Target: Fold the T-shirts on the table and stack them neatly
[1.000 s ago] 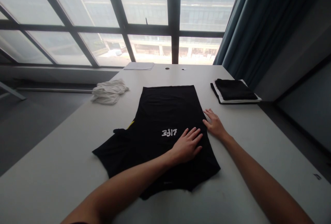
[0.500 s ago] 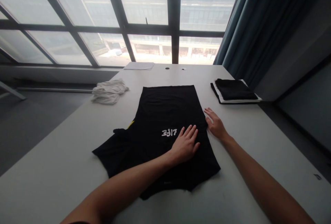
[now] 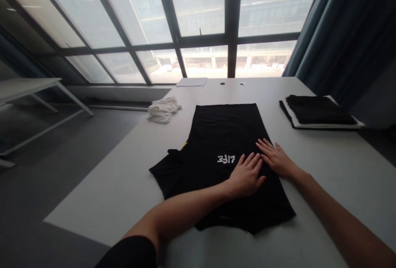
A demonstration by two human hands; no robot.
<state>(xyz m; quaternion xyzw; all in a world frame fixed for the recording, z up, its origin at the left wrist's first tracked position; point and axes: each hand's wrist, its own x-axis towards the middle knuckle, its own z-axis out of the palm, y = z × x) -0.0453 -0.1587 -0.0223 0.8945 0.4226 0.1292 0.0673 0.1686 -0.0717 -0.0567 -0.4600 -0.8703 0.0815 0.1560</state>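
A black T-shirt (image 3: 222, 130) lies spread on the white table, its neck end towards me and white "LIFE" lettering upside down from here. One sleeve sticks out on the left, with a bit of yellow showing by it; the right edge runs straight, with no sleeve spread on that side. My left hand (image 3: 247, 175) rests flat on the shirt just right of the lettering, fingers stretched out. Beside it, my right hand (image 3: 276, 158) lies flat on the shirt's right edge, fingers spread and pointing left. The fingertips of both hands are close together.
A crumpled white cloth (image 3: 163, 109) sits at the table's left edge. Folded black and white garments (image 3: 321, 111) are stacked at the right. Papers (image 3: 192, 82) lie at the far edge of the table (image 3: 117, 185). Another table (image 3: 31, 86) stands at left, windows and a curtain beyond.
My right hand has moved from beside the shirt's right edge onto it, closer to my left hand. The left hand stays on the shirt. The view has turned left.
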